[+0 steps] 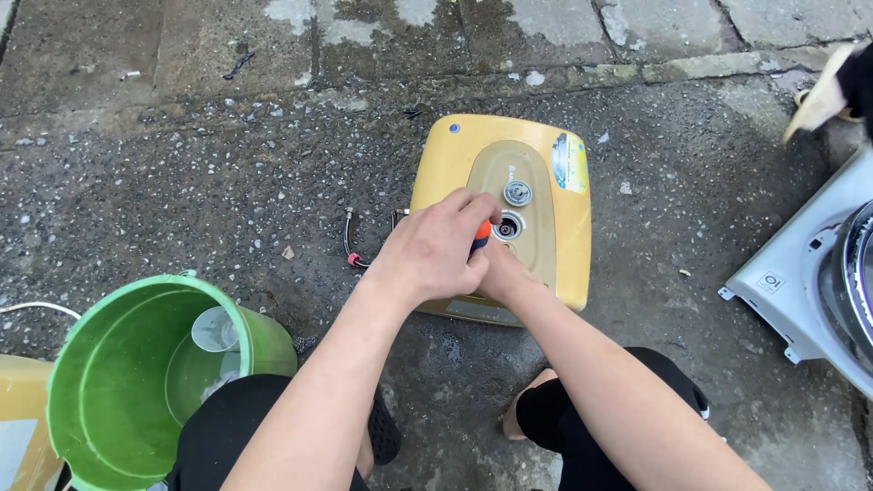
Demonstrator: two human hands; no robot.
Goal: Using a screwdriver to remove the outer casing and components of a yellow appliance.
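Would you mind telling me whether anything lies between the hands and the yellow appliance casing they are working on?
Nothing visible does. The left hand holds an orange-handled tool at an opening in the yellow casing; the right hand rests directly on the casing beneath it.

One yellow water heater (pixel 546 182), one green bucket (pixel 100 400), one screwdriver (pixel 481 235), two hands.
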